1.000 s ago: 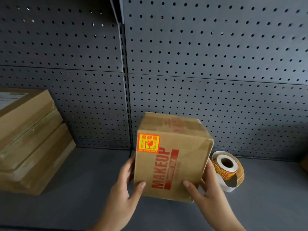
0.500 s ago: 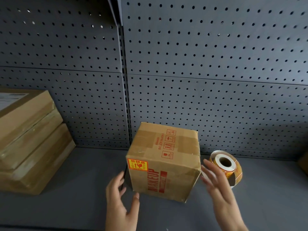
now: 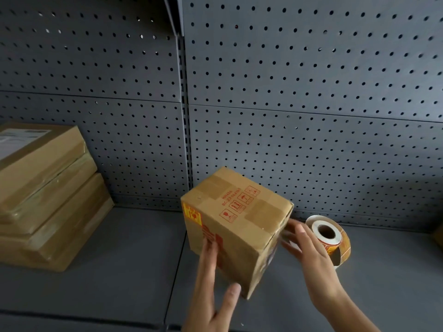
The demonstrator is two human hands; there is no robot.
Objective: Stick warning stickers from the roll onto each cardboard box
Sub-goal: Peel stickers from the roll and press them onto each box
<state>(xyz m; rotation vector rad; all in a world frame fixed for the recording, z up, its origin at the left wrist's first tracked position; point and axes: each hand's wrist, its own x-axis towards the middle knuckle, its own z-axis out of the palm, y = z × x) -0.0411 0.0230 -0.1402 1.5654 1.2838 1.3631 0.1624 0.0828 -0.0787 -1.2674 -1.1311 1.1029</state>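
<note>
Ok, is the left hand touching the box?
Touching. The head view shows the left hand with fingers laid flat against the near face of the box, overlapping its red print; some motion blur.

cardboard box [image 3: 236,226] now turned on the shelf [image 3: 100,279] — stickered face swung leftward, a corner toward the camera, warning sticker [image 3: 192,213] seen edge-on, left hand [image 3: 208,291] flat on that face, right hand [image 3: 309,252] open at the right side — fingers spread, blurred
</note>
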